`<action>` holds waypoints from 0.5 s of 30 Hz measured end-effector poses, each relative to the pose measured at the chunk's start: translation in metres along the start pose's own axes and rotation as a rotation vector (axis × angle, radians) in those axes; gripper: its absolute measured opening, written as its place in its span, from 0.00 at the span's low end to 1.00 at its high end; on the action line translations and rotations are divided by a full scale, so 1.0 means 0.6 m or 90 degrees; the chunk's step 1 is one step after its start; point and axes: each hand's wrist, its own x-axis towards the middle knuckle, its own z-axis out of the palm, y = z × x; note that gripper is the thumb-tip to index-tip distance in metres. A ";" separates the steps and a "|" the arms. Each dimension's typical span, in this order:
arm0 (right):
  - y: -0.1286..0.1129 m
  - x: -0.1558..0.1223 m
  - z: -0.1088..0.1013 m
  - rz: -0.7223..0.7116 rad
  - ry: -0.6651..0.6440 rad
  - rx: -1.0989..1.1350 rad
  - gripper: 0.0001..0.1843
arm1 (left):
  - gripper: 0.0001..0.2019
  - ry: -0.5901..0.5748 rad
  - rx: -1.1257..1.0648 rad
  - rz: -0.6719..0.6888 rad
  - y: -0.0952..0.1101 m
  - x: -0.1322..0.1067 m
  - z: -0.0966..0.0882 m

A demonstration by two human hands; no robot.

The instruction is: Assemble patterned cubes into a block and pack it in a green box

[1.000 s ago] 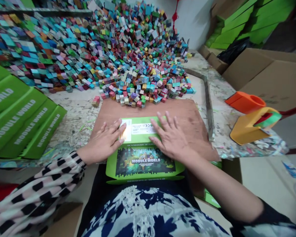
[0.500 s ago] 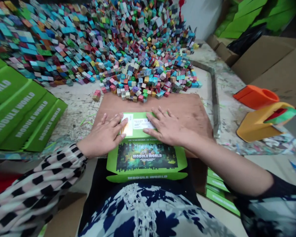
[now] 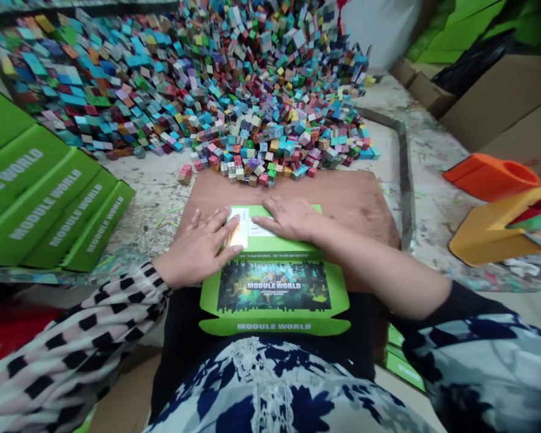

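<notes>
A green cardboard box [image 3: 279,245] lies on the brown board in front of me. Its printed lid flap [image 3: 275,285], lettered MODULE WORLD, folds out toward my lap. On the box's upper face are a white-and-orange sticker [image 3: 240,227] and a white label [image 3: 258,227]. My left hand [image 3: 202,243] is open, its fingers spread over the left end of the box and the sticker's edge. Stretched flat across the label, my right hand [image 3: 291,218] is open and hides much of it.
Many small coloured cubes [image 3: 261,132] are heaped beyond the brown board [image 3: 347,198]. Stacked green boxes [image 3: 63,204] stand at the left. Orange [image 3: 491,177] and yellow [image 3: 491,231] tape dispensers are at the right, with brown cartons [image 3: 505,108] behind.
My right hand has slid left over the label, covering more of it, and its fingers have come closer together. My left hand stays on the sticker. The view has shifted slightly.
</notes>
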 end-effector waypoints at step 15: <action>0.001 0.011 0.009 -0.005 -0.026 -0.056 0.35 | 0.35 0.092 0.016 -0.013 0.004 -0.002 0.034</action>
